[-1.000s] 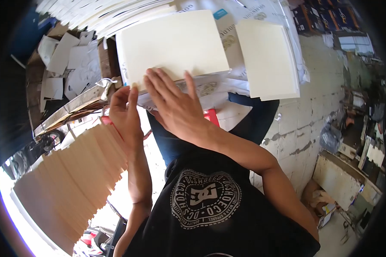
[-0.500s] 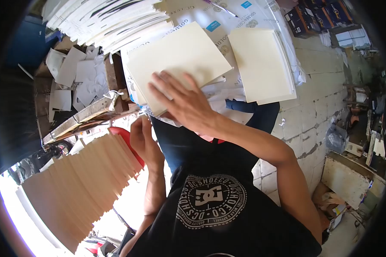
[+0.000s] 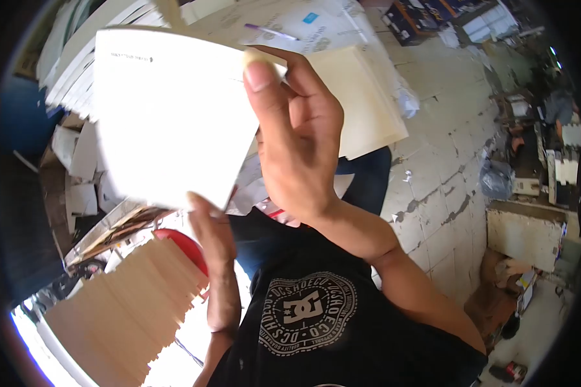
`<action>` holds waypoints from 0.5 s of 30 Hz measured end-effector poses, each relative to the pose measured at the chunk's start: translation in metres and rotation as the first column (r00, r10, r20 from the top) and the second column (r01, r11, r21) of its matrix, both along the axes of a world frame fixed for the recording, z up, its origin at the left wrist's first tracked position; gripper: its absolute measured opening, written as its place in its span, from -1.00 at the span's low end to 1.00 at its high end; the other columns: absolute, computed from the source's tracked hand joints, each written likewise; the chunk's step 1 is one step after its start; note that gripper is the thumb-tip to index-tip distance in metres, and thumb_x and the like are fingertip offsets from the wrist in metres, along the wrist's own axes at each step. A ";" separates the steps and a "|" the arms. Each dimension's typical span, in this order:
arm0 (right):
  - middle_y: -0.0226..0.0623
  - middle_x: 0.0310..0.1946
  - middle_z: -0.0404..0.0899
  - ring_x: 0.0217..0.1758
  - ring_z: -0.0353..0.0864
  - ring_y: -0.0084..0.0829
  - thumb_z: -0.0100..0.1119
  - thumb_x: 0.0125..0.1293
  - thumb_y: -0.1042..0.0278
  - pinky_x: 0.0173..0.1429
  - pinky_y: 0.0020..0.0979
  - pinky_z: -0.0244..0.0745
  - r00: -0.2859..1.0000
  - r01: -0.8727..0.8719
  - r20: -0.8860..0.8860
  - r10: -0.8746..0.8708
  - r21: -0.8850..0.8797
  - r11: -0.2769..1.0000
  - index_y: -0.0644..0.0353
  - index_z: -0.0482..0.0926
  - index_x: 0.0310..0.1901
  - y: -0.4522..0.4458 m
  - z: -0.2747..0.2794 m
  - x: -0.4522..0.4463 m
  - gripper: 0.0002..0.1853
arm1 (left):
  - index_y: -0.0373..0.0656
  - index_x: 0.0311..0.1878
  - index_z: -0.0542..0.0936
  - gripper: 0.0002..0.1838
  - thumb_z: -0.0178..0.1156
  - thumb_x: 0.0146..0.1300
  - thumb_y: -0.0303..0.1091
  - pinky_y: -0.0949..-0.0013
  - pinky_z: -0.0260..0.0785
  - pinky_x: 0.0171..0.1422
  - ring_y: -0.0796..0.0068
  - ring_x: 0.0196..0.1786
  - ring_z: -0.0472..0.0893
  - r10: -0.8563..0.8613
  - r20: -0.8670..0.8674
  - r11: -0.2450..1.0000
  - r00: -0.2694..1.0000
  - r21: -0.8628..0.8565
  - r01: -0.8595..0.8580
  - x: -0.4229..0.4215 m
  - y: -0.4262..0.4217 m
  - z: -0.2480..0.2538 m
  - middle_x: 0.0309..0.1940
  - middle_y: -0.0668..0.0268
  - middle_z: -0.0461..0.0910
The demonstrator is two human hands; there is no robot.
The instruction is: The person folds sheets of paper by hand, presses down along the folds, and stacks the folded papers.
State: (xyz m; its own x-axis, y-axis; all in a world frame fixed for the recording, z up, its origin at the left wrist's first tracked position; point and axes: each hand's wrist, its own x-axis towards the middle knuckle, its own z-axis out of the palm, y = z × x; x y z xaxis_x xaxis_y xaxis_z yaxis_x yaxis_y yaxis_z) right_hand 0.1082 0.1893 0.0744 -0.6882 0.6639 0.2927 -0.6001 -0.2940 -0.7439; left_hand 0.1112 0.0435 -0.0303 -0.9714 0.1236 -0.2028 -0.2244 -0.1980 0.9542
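Note:
A white sheet [image 3: 174,122] with small print near its upper left corner is held up in front of me. My right hand [image 3: 297,122] pinches its upper right corner between thumb and fingers. At the sheet's lower right edge, my left hand [image 3: 211,229] has its thumb against the paper; its fingers are partly hidden and blurred. Cream sheets [image 3: 358,103] lie in a pile to the right, on the printed wrapping [image 3: 348,26]. The raised sheet hides much of the work surface behind it.
Stacked papers [image 3: 71,84] stand at the upper left, near a box of scraps [image 3: 81,193]. A tall paper stack [image 3: 122,303] is at the lower left beside a red object [image 3: 187,248]. A pen [image 3: 271,31] lies on the wrapping.
The sheet has been lifted off the surface and raised toward the camera, showing a printed white face. My right hand went from lying flat to pinching its corner; my left hand has come to its lower edge.

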 end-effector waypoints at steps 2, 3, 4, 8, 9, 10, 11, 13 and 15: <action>-0.27 -0.18 0.63 -0.20 0.57 -0.66 0.05 0.49 0.31 -0.15 -0.59 0.49 0.999 0.012 0.030 -0.012 -0.003 1.000 0.36 0.48 0.01 0.020 -0.020 0.007 -0.74 | -0.31 -0.07 0.44 -0.60 -0.04 0.51 -0.06 0.40 0.53 -0.27 0.47 -0.41 0.56 0.023 -0.114 1.000 0.993 -0.001 -0.023 -0.009 0.000 0.014 -0.36 0.20 0.58; -0.32 -0.38 0.65 -0.29 0.58 -0.69 0.09 0.47 0.35 -0.25 -0.62 0.43 0.987 0.062 0.146 -0.073 0.076 0.995 0.37 0.48 -0.07 0.032 -0.030 0.014 -0.78 | -0.28 -0.07 0.44 -0.61 0.02 0.48 -0.06 0.46 0.42 -0.37 0.52 -0.47 0.50 0.036 -0.125 0.998 0.992 -0.055 -0.043 -0.014 -0.001 0.016 -0.40 0.26 0.55; -0.27 -0.36 0.67 -0.24 0.60 -0.66 0.12 0.45 0.38 -0.17 -0.59 0.46 0.962 0.059 0.248 -0.118 0.234 0.971 0.37 0.49 -0.08 0.049 -0.048 0.025 -0.80 | -0.26 -0.07 0.45 -0.62 0.09 0.45 -0.06 0.52 0.32 -0.46 0.57 -0.53 0.45 0.052 -0.138 0.992 0.989 -0.108 -0.067 -0.021 -0.004 0.015 -0.44 0.31 0.51; -0.11 -0.01 0.57 0.12 0.53 -0.12 0.47 0.12 0.14 0.22 -0.11 0.31 0.477 0.211 0.057 -0.877 0.961 0.177 0.27 0.48 0.09 0.135 -0.133 0.088 -0.42 | -0.23 -0.05 0.51 -0.66 0.12 0.44 -0.09 0.62 0.21 -0.53 0.74 -0.59 0.39 -0.031 -0.176 0.947 0.984 -0.319 -0.027 -0.050 -0.033 -0.020 -0.52 0.42 0.51; -0.12 0.05 0.50 0.17 0.43 -0.08 0.46 0.10 0.06 0.26 -0.03 0.18 0.269 0.076 0.101 -0.958 0.989 0.126 0.22 0.46 0.13 0.148 -0.142 0.106 -0.36 | -0.28 0.07 0.52 -0.61 0.13 0.43 -0.12 0.62 0.21 -0.53 0.74 -0.58 0.41 -0.089 -0.135 0.936 0.987 -0.350 0.037 -0.056 -0.044 -0.029 -0.50 0.40 0.52; -0.12 0.02 0.46 0.15 0.40 -0.06 0.44 0.10 0.01 0.24 0.02 0.17 0.069 -0.009 0.164 -0.984 0.987 0.163 0.17 0.46 0.14 0.153 -0.158 0.120 -0.36 | -0.32 0.18 0.50 -0.56 0.14 0.43 -0.16 0.62 0.20 -0.53 0.73 -0.59 0.40 -0.128 -0.124 0.923 0.984 -0.379 0.072 -0.062 -0.052 -0.035 -0.53 0.41 0.51; -0.14 -0.02 0.48 0.11 0.42 -0.08 0.43 0.11 0.03 0.22 0.00 0.19 0.040 -0.008 0.225 -0.973 0.974 0.225 0.16 0.48 0.09 0.165 -0.173 0.130 -0.42 | -0.33 0.18 0.49 -0.57 0.15 0.43 -0.19 0.62 0.22 -0.53 0.71 -0.59 0.42 -0.132 -0.143 0.931 0.981 -0.359 0.073 -0.063 -0.056 -0.037 -0.50 0.37 0.54; -0.18 -0.15 0.53 -0.01 0.48 -0.12 0.41 0.15 0.10 0.13 -0.08 0.27 0.090 0.102 0.306 -0.948 0.944 0.314 0.16 0.53 -0.07 0.188 -0.198 0.143 -0.57 | -0.31 0.21 0.46 -0.58 0.16 0.42 -0.23 0.63 0.25 -0.52 0.71 -0.58 0.43 -0.141 -0.145 0.931 0.979 -0.357 0.081 -0.072 -0.070 -0.044 -0.46 0.33 0.57; -0.22 -0.41 0.57 -0.24 0.56 -0.19 0.35 0.19 0.30 -0.07 -0.19 0.40 0.259 0.302 0.282 -0.924 0.885 0.355 0.21 0.55 -0.36 0.206 -0.199 0.143 -0.81 | -0.27 0.26 0.45 -0.56 0.18 0.40 -0.25 0.61 0.31 -0.49 0.68 -0.53 0.47 -0.181 -0.085 0.895 0.980 -0.427 0.128 -0.092 -0.098 -0.062 -0.43 0.31 0.59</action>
